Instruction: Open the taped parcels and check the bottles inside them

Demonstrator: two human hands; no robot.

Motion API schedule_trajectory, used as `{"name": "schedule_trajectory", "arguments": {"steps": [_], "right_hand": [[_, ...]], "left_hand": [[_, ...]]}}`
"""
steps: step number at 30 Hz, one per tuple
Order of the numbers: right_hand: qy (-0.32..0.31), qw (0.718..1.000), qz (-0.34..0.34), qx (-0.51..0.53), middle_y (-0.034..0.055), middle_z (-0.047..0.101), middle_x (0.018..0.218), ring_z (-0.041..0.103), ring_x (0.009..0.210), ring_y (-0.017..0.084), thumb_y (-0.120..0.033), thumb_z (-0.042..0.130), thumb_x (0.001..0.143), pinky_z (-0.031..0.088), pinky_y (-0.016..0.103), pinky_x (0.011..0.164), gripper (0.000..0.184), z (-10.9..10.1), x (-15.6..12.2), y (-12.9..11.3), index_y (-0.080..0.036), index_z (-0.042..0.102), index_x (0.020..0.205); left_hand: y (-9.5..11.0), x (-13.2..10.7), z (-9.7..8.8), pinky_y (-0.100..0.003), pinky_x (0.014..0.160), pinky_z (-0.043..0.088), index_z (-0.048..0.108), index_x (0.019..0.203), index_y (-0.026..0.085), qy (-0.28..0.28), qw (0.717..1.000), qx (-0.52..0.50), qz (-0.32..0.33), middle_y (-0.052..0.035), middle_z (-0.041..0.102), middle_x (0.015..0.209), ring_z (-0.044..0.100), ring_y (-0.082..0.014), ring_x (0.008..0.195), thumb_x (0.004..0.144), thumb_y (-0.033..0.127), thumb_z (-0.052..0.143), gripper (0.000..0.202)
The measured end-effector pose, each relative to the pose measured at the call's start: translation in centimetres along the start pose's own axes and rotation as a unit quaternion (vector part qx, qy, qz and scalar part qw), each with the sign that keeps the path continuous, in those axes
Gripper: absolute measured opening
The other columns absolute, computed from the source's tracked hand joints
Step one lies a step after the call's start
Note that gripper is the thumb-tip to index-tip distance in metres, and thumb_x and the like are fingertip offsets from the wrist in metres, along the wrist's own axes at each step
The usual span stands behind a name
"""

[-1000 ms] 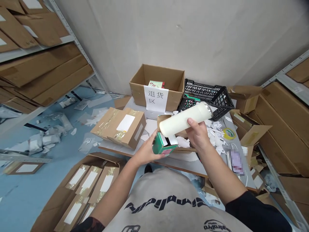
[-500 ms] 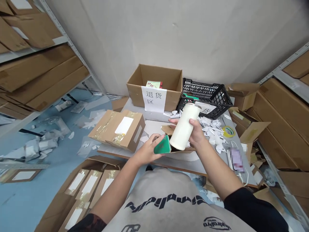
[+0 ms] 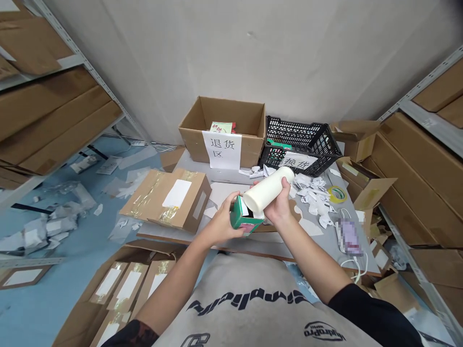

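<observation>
In my right hand (image 3: 279, 205) is a cream cylindrical bottle (image 3: 269, 190), tilted, its lower end at the mouth of a small green box (image 3: 246, 219). Fingers of my left hand (image 3: 224, 222) wrap round the side of that box, whose top is open with a white flap showing. Whether the bottle's end is inside the box or just over it, I cannot tell. Below both hands, a flattened piece of cardboard (image 3: 267, 229) lies on the table (image 3: 202, 241).
A labelled cardboard box (image 3: 186, 144) and a black crate (image 3: 321, 161) stand at the back. Left is a taped carton (image 3: 144, 193). Torn paper (image 3: 314, 193), a tape roll (image 3: 337, 194) and a phone (image 3: 349, 237) lie right. Shelves with cartons flank both sides.
The bottle has tipped further over, its lower end moving left to the green box. My left hand has turned the box so its open top faces the bottle. The view has shifted slightly.
</observation>
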State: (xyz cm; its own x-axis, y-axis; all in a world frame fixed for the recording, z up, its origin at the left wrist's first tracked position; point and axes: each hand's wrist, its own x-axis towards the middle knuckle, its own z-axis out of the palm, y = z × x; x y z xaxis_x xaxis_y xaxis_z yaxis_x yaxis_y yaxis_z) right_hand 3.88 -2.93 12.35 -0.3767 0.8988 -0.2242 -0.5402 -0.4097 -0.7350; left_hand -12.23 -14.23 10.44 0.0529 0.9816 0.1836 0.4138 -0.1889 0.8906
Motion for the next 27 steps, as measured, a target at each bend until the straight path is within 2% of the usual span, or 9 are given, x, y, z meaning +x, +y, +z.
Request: {"name": "schedule_trajectory", "arguments": {"steps": [5, 7, 9, 11, 14, 19, 22, 25, 27], "right_hand": [[-0.021, 1.0, 0.013, -0.016, 0.0089, 0.073, 0.087, 0.067, 0.1, 0.034, -0.082, 0.053, 0.066, 0.054, 0.05, 0.086, 0.065, -0.8, -0.1, -1.8, -0.025, 0.058, 0.096], [-0.068, 0.996, -0.011, -0.047, 0.009, 0.073, 0.09, 0.067, 0.097, 0.033, -0.081, 0.059, 0.06, 0.054, 0.05, 0.085, 0.067, -1.3, -0.6, -3.9, -0.024, 0.06, 0.094], [-0.151, 0.983, -0.034, -0.101, 0.0097, 0.072, 0.101, 0.068, 0.09, 0.03, -0.077, 0.07, 0.049, 0.053, 0.048, 0.081, 0.069, -1.7, -1.2, -6.2, -0.024, 0.061, 0.092], [-0.246, 0.953, -0.031, -0.176, 0.0121, 0.07, 0.11, 0.067, 0.077, 0.024, -0.069, 0.078, 0.038, 0.054, 0.042, 0.071, 0.073, -2.1, -1.6, -8.0, -0.022, 0.063, 0.092], [-0.347, 0.893, -0.006, -0.286, 0.0089, 0.071, 0.104, 0.065, 0.073, 0.021, -0.054, 0.084, 0.033, 0.053, 0.037, 0.069, 0.076, -1.9, -1.3, -9.3, -0.021, 0.065, 0.099], [-0.388, 0.828, -0.027, -0.405, 0.0021, 0.07, 0.093, 0.066, 0.09, 0.024, -0.041, 0.079, 0.055, 0.053, 0.037, 0.079, 0.052, -0.1, 0.1, -9.4, -0.023, 0.068, 0.102], [-0.46, 0.756, -0.046, -0.462, 0.0003, 0.07, 0.095, 0.065, 0.087, 0.021, -0.031, 0.078, 0.057, 0.054, 0.033, 0.077, 0.041, 1.2, -0.7, -9.6, -0.026, 0.07, 0.097], [-0.499, 0.685, -0.078, -0.526, 0.001, 0.068, 0.105, 0.064, 0.09, 0.022, -0.026, 0.08, 0.053, 0.052, 0.034, 0.082, 0.046, 1.6, -2.0, -10.3, -0.028, 0.072, 0.098], [-0.489, 0.667, -0.101, -0.552, 0.0021, 0.067, 0.113, 0.062, 0.099, 0.025, -0.026, 0.083, 0.052, 0.05, 0.037, 0.088, 0.054, 1.3, -2.6, -10.8, -0.029, 0.071, 0.105]], "left_hand": [[-0.2, 0.4, -0.7, -0.045, 0.105, 0.044, 0.044, 0.138, 0.028, -0.022, 0.999, -0.021, -0.026, -0.0094, 0.049, 0.13, 0.052, -0.0282, 0.122, 0.066, 0.03, 0.082, 0.082], [-0.2, 0.5, -1.5, -0.043, 0.107, 0.043, 0.049, 0.134, 0.027, -0.013, 1.0, -0.003, -0.02, -0.009, 0.049, 0.131, 0.051, -0.0273, 0.124, 0.067, 0.031, 0.081, 0.075], [-0.2, 0.7, -2.4, -0.044, 0.106, 0.044, 0.051, 0.132, 0.026, -0.007, 1.0, 0.023, -0.014, -0.009, 0.049, 0.132, 0.051, -0.0279, 0.124, 0.066, 0.03, 0.081, 0.073], [0.0, 1.0, -3.3, -0.043, 0.1, 0.047, 0.052, 0.131, 0.026, -0.022, 0.999, 0.047, -0.011, -0.0079, 0.053, 0.13, 0.054, -0.0285, 0.12, 0.065, 0.027, 0.081, 0.072], [0.5, 1.5, -4.1, -0.042, 0.091, 0.051, 0.053, 0.129, 0.027, -0.055, 0.996, 0.07, -0.005, -0.0061, 0.06, 0.125, 0.059, -0.0284, 0.111, 0.064, 0.023, 0.078, 0.069], [1.3, 2.4, -4.0, -0.044, 0.091, 0.05, 0.055, 0.129, 0.028, -0.076, 0.992, 0.097, 0.024, -0.0058, 0.062, 0.123, 0.06, -0.0304, 0.109, 0.06, 0.021, 0.078, 0.073], [1.5, 2.5, -3.9, -0.044, 0.09, 0.05, 0.054, 0.129, 0.028, -0.082, 0.991, 0.101, 0.023, -0.0055, 0.063, 0.123, 0.061, -0.03, 0.109, 0.062, 0.02, 0.077, 0.071], [1.3, 2.3, -4.0, -0.044, 0.093, 0.049, 0.053, 0.13, 0.027, -0.052, 0.994, 0.09, 0.017, -0.0065, 0.061, 0.126, 0.059, -0.0294, 0.111, 0.065, 0.02, 0.075, 0.07], [0.9, 2.0, -4.1, -0.044, 0.095, 0.048, 0.05, 0.132, 0.026, -0.037, 0.996, 0.081, 0.008, -0.0077, 0.058, 0.13, 0.058, -0.0289, 0.114, 0.066, 0.02, 0.075, 0.071]]}}
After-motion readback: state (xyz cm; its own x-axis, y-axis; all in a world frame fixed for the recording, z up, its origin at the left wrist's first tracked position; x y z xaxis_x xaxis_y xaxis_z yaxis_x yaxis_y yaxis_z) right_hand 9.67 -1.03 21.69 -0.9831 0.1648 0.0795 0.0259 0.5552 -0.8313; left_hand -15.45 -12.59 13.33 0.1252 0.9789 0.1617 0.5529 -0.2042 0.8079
